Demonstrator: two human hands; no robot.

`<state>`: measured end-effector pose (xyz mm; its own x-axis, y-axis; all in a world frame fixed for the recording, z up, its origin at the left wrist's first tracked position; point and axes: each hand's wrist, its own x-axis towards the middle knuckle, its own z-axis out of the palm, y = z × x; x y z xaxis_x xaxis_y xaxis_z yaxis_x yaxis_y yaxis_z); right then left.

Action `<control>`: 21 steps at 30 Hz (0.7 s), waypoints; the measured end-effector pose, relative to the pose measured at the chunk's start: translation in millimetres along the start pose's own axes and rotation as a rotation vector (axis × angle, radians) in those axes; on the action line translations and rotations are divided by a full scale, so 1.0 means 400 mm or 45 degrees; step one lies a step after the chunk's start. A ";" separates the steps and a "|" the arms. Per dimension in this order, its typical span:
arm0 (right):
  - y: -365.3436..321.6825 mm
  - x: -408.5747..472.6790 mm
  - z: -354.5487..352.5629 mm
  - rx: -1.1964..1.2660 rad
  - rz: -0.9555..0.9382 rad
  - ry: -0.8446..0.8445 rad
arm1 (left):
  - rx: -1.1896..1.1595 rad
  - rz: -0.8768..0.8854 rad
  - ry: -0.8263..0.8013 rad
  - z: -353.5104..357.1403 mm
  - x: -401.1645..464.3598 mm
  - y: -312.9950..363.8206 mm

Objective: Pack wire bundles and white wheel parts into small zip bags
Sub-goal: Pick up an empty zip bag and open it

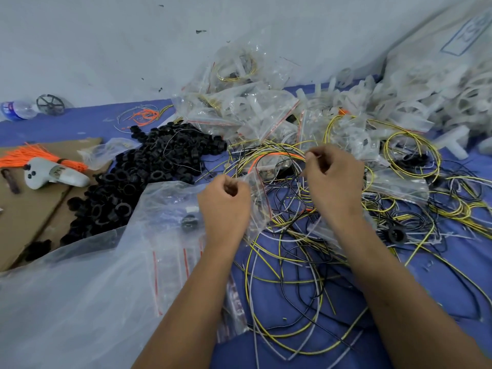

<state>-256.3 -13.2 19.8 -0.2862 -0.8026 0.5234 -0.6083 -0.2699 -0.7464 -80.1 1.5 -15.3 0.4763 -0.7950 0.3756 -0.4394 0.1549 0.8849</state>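
The left hand (pixel 225 194) is pinching the edge of a small zip bag (pixel 257 198) in a curled grip, holding it above the blue worktop (pixel 290 310). The right hand (pixel 331 179), at the bag's three o'clock, is pinching thin wire between thumb and forefinger, drawing a looped wire bundle (pixel 269 158) that is arching at the bag's twelve o'clock. Loose yellow, black and white wires (pixel 287 267) are sprawling at six o'clock beneath both forearms. Filled zip bags (pixel 239 107) are piling up at twelve o'clock, white wheel parts (pixel 415 102) at two o'clock. A heap of black rings (pixel 138 169) is lying at nine o'clock, and a large clear plastic sheet (pixel 80 302) is spreading at seven o'clock.
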 end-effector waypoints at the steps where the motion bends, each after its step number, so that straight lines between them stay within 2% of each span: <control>1: 0.003 0.005 -0.004 -0.010 -0.002 -0.036 | 0.007 -0.008 0.052 -0.004 0.005 -0.001; 4: -0.009 0.000 0.002 0.023 -0.092 -0.229 | -0.129 -0.133 0.274 -0.019 0.031 -0.008; 8: -0.034 -0.018 0.014 0.100 -0.248 -0.631 | -0.435 -0.332 0.589 -0.046 0.069 -0.018; 12: -0.043 -0.030 0.022 -0.096 -0.362 -0.981 | -0.588 -0.369 0.707 -0.064 0.085 -0.017; 15: -0.047 -0.031 0.017 -0.320 -0.380 -1.076 | -0.590 -0.391 0.718 -0.063 0.089 -0.022; 21: -0.039 0.007 -0.037 -0.487 -0.297 -1.130 | -0.545 -0.364 0.682 -0.057 0.086 -0.026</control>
<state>-258.7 -3.4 39.1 0.4339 -0.9006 0.0260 -0.8214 -0.4073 -0.3992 -41.7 -14.0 -5.0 0.8819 -0.4607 0.1003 0.0409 0.2867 0.9571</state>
